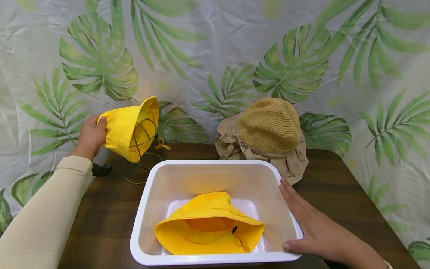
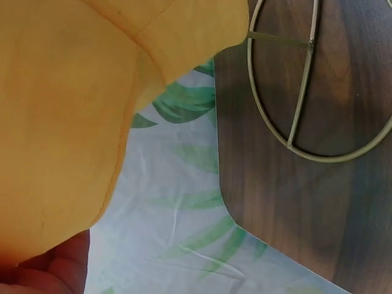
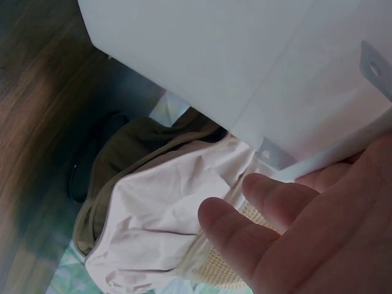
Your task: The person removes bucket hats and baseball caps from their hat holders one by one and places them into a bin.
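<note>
A yellow bucket hat (image 1: 117,129) tilts sideways at the back left, its open underside facing right and a cord hanging from it. My left hand (image 1: 91,136) grips it by the crown, thumb on top. Thin bars of a wire stand (image 1: 142,136) show inside the hat, and the stand's round base (image 2: 331,158) is over the table in the left wrist view. Inside the white plastic bin (image 1: 139,224) lies a second yellow hat (image 1: 208,233), brim toward me. My right hand (image 1: 315,228) rests spread on the bin's right rim, fingers extended along the outside.
A tan knit hat (image 1: 268,127) with a beige fabric brim and bow stands behind the bin, right of centre. A black object (image 1: 102,170) is beside the left wrist. The dark wooden table (image 1: 339,186) ends at a leaf-print curtain (image 1: 228,45).
</note>
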The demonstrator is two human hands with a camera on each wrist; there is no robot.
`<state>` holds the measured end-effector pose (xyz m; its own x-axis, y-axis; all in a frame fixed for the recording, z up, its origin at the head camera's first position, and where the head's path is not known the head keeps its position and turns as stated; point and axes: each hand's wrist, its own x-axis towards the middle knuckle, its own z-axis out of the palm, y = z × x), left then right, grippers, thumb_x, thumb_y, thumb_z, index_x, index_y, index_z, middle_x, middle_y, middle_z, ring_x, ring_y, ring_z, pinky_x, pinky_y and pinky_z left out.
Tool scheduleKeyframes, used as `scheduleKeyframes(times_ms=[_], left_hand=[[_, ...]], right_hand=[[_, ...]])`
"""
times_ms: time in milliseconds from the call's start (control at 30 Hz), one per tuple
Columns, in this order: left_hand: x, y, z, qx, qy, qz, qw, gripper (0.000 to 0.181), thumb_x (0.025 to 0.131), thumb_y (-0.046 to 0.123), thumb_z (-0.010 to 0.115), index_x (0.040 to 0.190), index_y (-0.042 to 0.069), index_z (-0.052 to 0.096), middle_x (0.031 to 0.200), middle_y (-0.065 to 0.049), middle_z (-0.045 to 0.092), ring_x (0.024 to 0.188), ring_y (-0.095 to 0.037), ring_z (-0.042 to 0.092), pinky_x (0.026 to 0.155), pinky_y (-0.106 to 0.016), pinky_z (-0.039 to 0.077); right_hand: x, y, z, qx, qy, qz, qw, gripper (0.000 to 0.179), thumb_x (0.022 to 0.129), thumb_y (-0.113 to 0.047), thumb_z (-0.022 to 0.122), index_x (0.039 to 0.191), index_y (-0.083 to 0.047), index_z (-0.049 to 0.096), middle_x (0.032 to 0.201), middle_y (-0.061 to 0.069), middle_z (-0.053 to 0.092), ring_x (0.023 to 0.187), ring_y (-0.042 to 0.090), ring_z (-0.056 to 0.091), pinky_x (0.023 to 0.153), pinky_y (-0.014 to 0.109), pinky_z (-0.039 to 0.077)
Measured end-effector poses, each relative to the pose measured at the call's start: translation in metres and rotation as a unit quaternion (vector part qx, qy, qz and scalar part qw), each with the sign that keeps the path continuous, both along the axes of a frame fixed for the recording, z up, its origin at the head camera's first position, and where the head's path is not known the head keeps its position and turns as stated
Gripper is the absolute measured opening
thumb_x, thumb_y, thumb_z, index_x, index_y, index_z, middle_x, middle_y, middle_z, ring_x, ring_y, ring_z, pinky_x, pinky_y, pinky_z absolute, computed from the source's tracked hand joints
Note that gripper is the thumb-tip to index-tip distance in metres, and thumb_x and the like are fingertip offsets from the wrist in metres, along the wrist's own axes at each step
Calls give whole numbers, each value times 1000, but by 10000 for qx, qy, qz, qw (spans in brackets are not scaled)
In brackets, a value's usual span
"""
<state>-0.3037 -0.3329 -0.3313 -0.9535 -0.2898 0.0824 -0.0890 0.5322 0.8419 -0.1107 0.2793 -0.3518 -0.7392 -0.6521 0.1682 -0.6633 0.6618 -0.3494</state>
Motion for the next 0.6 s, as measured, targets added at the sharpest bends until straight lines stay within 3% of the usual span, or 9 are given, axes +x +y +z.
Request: scheduleKeyframes(times_ms=[200, 333, 467, 600], left_hand=[[-2, -3, -4, 303, 4, 113, 9995, 63, 107, 42, 25, 153, -1, 32, 131, -21, 44, 84, -11, 50, 64, -18, 47], [-3, -3, -1, 275, -31, 132, 9995, 66, 106, 45, 23, 155, 1, 27, 136, -22, 42, 96, -20, 52, 74, -23, 48], [-4, -1, 11, 150, 37, 134, 9998, 70, 104, 51, 20, 157, 6, 23, 146, -25, 37, 115, -33, 44, 91, -38, 43], [-7, 3, 30, 85, 202, 160, 9996, 71, 103, 55, 22, 158, 10, 26, 144, -21, 39, 110, -24, 47, 93, -39, 42]], right_hand=[[0, 0, 1, -8, -21, 4, 10000, 117, 80, -57, 74, 160, -8, 4, 166, 14, 2, 148, 3, 3, 104, 4, 6], [0, 0, 1, -14, -59, -17, 10000, 116, 80, -56, 74, 160, -9, 4, 166, 13, 1, 148, 4, 4, 104, 3, 6], [0, 0, 0, -3, -8, 18, 10000, 116, 80, -57, 74, 160, -8, 5, 166, 14, 2, 148, 3, 3, 105, 4, 5], [0, 0, 0, -2, 25, 24, 10000, 117, 80, -58, 74, 160, -7, 5, 166, 14, 2, 148, 2, 3, 105, 3, 6]])
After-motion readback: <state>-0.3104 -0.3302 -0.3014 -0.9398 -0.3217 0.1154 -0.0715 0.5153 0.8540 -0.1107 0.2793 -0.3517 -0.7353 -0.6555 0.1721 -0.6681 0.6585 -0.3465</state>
